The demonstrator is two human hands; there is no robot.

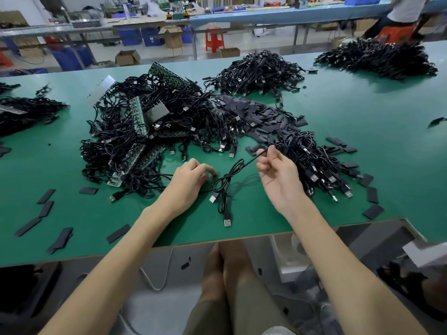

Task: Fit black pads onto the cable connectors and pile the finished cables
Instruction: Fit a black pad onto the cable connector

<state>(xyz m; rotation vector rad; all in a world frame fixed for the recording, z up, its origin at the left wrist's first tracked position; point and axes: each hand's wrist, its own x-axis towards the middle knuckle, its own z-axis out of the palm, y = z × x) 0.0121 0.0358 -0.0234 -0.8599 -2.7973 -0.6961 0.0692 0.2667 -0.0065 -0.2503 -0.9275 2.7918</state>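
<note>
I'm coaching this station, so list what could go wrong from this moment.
1. The right hand pinches a thin cable whose coil shows two USB plugs; a second cable may be tangled in and come along.
2. The nearer USB plug lies close to the table edge and could slip off.
3. Loose black pads sit near that edge; some lie on the floor.

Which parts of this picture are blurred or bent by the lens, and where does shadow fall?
Head view: the wide lens bows the edges of the green table; the person at top right is smeared by motion; the right hand and its pinched cable are sharp; the cable throws a soft shadow to its right.
</note>
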